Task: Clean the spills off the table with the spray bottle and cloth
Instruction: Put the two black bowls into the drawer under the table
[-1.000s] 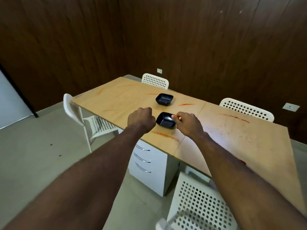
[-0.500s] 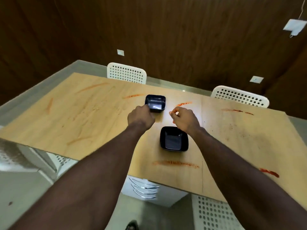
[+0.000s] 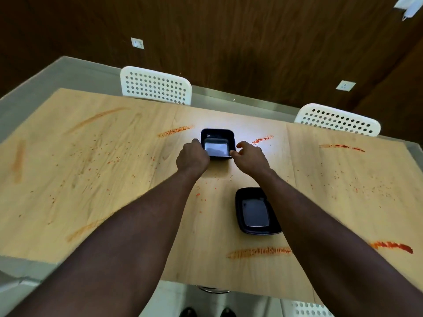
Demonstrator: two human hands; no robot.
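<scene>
I observe a light wooden tabletop [image 3: 96, 170] marked with red-orange spills [image 3: 258, 252]: long smears at the far left, centre-back, near edge and right, with fine specks scattered between them. The spray bottle and cloth do not show in this view.

Left arm: extended forward across the tabletop, forearm bare. The left hand [image 3: 192, 156] lies knuckles-up against the left side of the far black dish [image 3: 218, 144]. Its fingers [image 3: 197, 143] are curled at the dish's left rim and appear to touch it; I cannot tell whether they actually grip it, as the fingertips are hidden.

Centre: the far black dish sits upright on the tabletop between both hands, its inside reflecting light.

Right arm: likewise extended, passing over the right part of a near black dish [image 3: 255, 211], which rests on the tabletop apart from the far one. The right hand [image 3: 250, 156] sits at the far dish's right side, thumb and forefinger loosely parted, with one fingertip touching the near right corner. No firm clasp is visible.

Beyond the tabletop, two white perforated chairs [image 3: 155, 86] stand at the far edge.
</scene>
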